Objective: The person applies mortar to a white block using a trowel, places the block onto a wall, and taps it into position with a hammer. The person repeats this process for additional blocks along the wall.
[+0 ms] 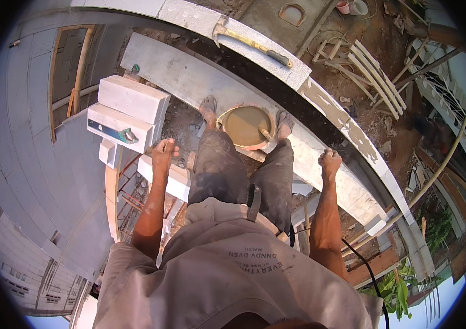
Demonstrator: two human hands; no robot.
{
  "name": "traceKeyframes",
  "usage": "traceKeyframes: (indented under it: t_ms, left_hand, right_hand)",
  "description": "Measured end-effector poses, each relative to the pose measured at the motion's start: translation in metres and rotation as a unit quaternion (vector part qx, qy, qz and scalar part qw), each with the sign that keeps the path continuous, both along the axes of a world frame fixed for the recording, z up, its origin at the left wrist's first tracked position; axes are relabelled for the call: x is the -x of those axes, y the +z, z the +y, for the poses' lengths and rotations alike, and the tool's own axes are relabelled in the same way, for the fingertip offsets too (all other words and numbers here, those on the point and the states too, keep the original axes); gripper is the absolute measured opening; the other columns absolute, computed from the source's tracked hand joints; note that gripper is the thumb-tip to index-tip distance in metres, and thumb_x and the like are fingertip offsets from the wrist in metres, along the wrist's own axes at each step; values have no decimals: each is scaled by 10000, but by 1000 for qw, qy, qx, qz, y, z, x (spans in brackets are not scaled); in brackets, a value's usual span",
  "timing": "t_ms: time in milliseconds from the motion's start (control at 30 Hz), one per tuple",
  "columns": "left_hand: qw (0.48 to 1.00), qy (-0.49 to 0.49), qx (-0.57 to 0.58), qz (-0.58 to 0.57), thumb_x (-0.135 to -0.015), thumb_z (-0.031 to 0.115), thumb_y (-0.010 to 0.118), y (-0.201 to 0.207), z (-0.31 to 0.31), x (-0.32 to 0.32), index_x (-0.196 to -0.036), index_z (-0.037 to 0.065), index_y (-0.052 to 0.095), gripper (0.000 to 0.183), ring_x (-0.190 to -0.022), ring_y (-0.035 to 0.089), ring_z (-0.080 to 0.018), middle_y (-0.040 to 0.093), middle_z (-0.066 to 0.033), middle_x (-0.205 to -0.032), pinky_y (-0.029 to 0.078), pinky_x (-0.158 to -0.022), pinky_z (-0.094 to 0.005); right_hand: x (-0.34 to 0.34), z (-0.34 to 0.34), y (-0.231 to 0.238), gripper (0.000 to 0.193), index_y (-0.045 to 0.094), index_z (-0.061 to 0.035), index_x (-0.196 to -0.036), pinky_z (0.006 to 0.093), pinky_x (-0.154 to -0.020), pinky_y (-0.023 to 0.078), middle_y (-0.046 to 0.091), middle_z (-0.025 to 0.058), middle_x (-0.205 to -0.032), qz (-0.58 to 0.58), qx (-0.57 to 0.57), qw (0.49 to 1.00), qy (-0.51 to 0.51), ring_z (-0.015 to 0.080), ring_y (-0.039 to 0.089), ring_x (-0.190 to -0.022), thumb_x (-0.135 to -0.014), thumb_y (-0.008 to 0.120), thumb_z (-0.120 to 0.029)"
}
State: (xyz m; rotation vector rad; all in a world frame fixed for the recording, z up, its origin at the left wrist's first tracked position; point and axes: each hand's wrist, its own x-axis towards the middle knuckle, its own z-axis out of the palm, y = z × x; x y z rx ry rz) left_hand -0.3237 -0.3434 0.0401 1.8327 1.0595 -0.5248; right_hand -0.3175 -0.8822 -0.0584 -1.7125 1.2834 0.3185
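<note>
My left hand hangs beside the stack of white blocks, its fingers loosely bent and a little apart, with nothing seen in it. To the right, my right hand hovers over the pale plank with curled fingers; no object shows in it. Between my feet stands a round bucket of grey-brown wet mortar. A short handle-like piece rests at its right rim. On the lower white block lies a handsaw with a green and black handle.
I stand on a long pale plank. Beyond it runs a white block wall, partly mortar-covered on top, with a yellow-handled hammer on it. More white blocks stack at left. A wooden slatted frame and buckets lie beyond the wall.
</note>
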Motion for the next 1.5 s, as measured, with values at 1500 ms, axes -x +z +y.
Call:
traceKeyframes:
  t_ms: [1500]
  left_hand:
    - [967,199,-156,13,-952,466,553,-221,41,146,-876,-25,573,497,-772,552,-458,549,-269,-765,429,-697,-486]
  right_hand:
    - [-185,345,-198,437,647,-20,-983,285,-605,500,647,51,-842,152,-263,763,571,131,588,-666,-917,657,-452]
